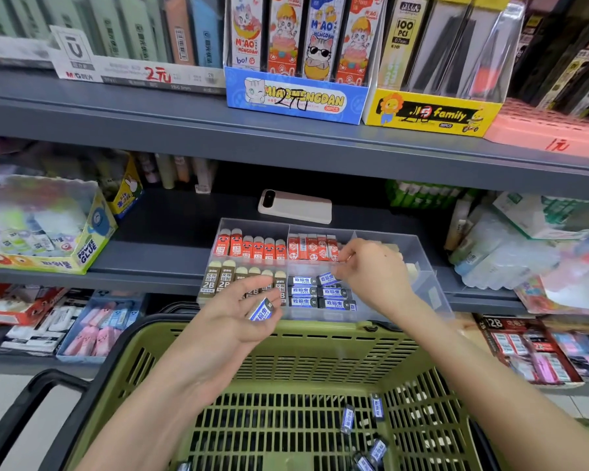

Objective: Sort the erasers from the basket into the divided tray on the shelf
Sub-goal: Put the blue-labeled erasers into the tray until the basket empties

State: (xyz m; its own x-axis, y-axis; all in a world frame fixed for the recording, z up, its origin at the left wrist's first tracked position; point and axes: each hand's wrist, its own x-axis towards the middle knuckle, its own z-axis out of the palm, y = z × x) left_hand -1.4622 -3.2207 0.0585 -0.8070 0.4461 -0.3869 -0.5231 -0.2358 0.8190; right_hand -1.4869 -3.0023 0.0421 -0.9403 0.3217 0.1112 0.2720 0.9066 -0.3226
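Note:
A clear divided tray sits on the middle shelf, holding rows of red erasers, brown 2B erasers and blue-sleeved erasers. My left hand is palm-up above the green basket and holds a blue-sleeved eraser in its curled fingers. My right hand reaches into the tray over the blue compartment, its fingertips pinching a blue eraser at the top of that stack. Several blue-sleeved erasers lie on the basket floor.
A white phone lies on the shelf behind the tray. A glue display box stands to the left, wrapped packs to the right. The upper shelf overhangs. The basket's black handle is at lower left.

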